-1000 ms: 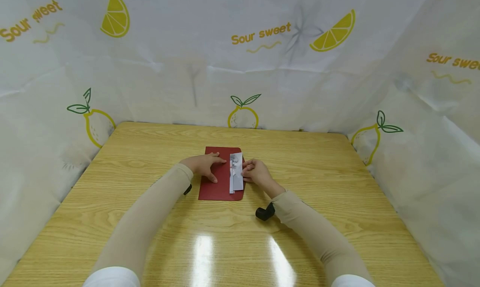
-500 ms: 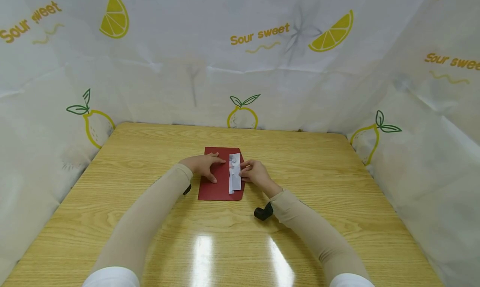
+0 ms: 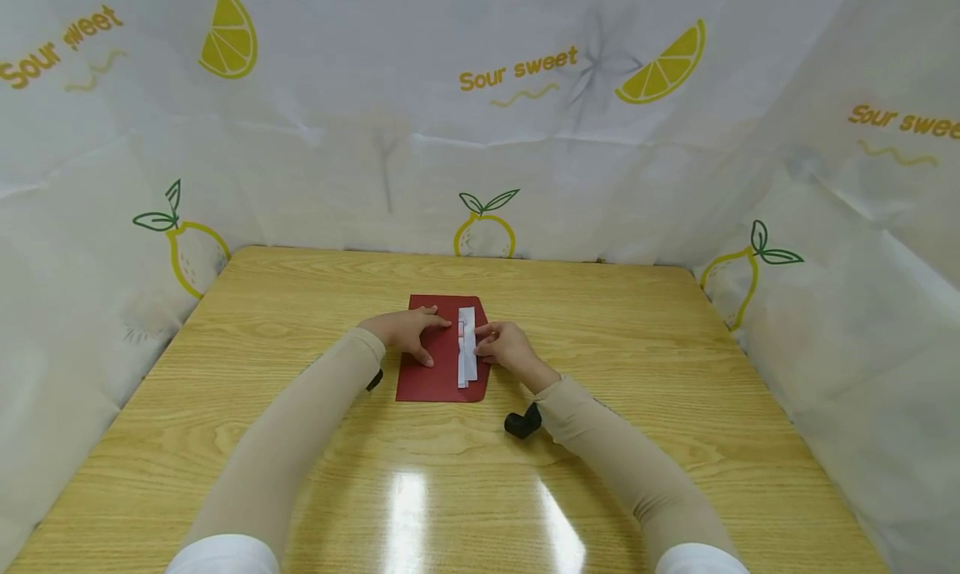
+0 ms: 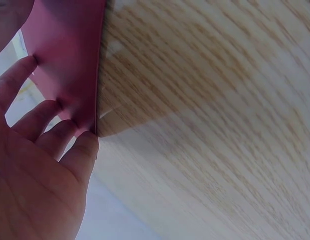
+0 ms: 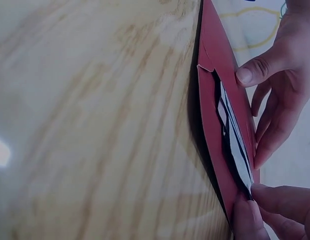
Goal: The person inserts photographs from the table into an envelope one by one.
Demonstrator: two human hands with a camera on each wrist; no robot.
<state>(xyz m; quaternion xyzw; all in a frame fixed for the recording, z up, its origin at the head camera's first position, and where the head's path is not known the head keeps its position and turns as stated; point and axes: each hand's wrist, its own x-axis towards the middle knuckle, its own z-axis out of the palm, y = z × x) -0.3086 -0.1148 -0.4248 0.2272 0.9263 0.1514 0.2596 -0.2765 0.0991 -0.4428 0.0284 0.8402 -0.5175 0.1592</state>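
Note:
A red envelope (image 3: 431,384) lies on the wooden table with its flap side to the right. Out of its opening sticks a strip of folded white paper (image 3: 470,361); the rest of that paper is hidden inside. My left hand (image 3: 407,332), fingers spread, presses on the envelope's left part. In the left wrist view its fingertips push small dents into the red surface. My right hand (image 3: 512,346) pinches the outer edge of the paper. Seen from the right wrist, the envelope's mouth gapes slightly around the paper (image 5: 238,152), and my thumb and finger are at its near end.
The table (image 3: 637,349) extends around the envelope on every side. White cloth (image 3: 360,166) with lemon prints hangs behind it and at both sides. A black wrist-worn piece (image 3: 522,422) sits under my right forearm, close to the tabletop.
My right hand has moved slightly left with the paper, which has slid further into the envelope, so a narrower strip shows. My left hand has stayed in place.

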